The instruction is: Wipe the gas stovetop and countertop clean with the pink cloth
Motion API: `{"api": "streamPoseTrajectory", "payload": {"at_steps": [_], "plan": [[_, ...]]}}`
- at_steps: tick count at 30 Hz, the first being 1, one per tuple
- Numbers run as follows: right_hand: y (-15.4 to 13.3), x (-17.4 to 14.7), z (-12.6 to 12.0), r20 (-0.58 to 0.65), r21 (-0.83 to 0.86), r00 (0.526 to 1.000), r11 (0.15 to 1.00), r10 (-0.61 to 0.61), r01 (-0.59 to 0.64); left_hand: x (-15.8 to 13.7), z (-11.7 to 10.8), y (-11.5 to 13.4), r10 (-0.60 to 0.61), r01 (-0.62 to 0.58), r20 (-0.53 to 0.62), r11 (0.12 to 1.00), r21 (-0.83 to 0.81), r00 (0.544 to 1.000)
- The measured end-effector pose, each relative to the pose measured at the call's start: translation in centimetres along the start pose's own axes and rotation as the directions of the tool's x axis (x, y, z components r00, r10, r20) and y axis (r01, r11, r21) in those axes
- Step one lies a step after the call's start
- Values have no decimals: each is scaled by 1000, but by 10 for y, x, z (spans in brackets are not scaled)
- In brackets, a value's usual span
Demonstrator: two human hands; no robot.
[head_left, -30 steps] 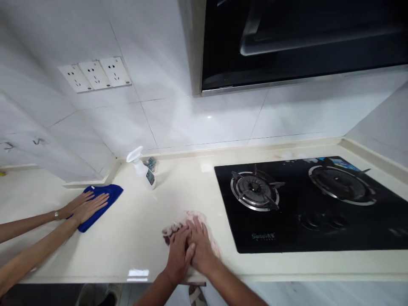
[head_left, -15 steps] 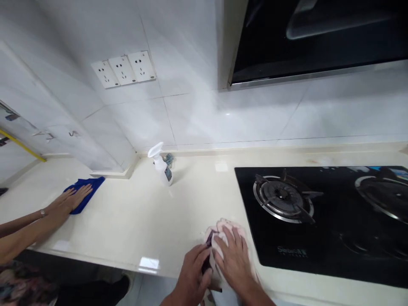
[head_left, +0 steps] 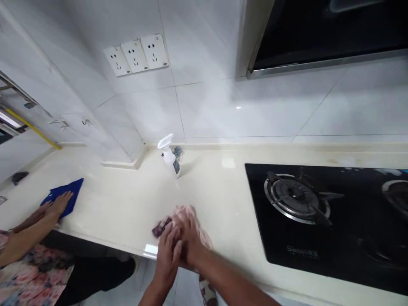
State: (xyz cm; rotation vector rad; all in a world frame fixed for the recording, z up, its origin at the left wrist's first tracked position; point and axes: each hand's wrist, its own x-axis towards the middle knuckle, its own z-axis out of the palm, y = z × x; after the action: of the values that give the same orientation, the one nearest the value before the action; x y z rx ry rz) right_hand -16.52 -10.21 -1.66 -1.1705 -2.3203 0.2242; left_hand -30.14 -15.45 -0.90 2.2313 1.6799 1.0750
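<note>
A bunched pink cloth (head_left: 204,236) with a dark purple part lies on the cream countertop near its front edge. My right hand (head_left: 188,238) is wrapped over the cloth and presses it down, a little blurred by motion. Close beside it, partly overlapping, my left hand (head_left: 168,250) curls its fingers on the cloth near the purple end (head_left: 161,227). The hands hide much of the cloth. Behind them, by the wall, stands a white spray bottle (head_left: 170,159).
A black gas stove (head_left: 293,238) is set into the counter (head_left: 223,199) on the right, below a range hood (head_left: 318,38). At left, another person's hands (head_left: 59,204) press a blue cloth (head_left: 75,191). Wall sockets (head_left: 137,55) and a small bluish item (head_left: 177,151) are at the back.
My hands and the pink cloth have moved left across the counter, away from the stove. The other person's hands and blue cloth have moved left and nearer. My view has shifted slightly.
</note>
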Motion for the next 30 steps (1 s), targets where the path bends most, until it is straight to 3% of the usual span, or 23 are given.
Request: {"api": "streamPoseTrajectory", "payload": {"at_steps": [2,5,8,11,14,17,19,21,25,28,30], "plan": [[-26,-30,2,3,29,996,996,-90,89,-6,0,-6,27,-28,21,999,46,999],[-18,-64,-19,43,80,991,989,-129,125,-22,5,-7,87,-102,121,987,123,989],[24,-104,-49,34,53,999,998,30,-32,-30,16,-5,189,-239,213,942,238,959],[64,-160,-70,-117,-55,963,966,244,-252,-22,33,-2,240,-301,216,897,324,947],[81,-208,-77,-237,-111,934,947,268,-300,-2,54,3,301,-370,248,875,314,921],[77,-221,-72,-301,-78,916,950,266,-302,15,73,10,399,-459,245,842,285,884],[71,-209,-66,-389,-12,866,938,315,-347,22,81,15,436,-485,219,825,290,873],[67,-193,-66,-503,87,785,925,361,-370,25,86,18,454,-494,196,817,298,869],[78,-183,-91,-669,242,605,895,433,-374,27,86,18,467,-503,186,810,303,864],[109,-203,-123,-717,143,543,855,437,-499,28,86,19,471,-506,186,800,323,863],[136,-216,-137,-685,63,504,733,525,-677,28,86,19,474,-509,185,791,341,861]]}}
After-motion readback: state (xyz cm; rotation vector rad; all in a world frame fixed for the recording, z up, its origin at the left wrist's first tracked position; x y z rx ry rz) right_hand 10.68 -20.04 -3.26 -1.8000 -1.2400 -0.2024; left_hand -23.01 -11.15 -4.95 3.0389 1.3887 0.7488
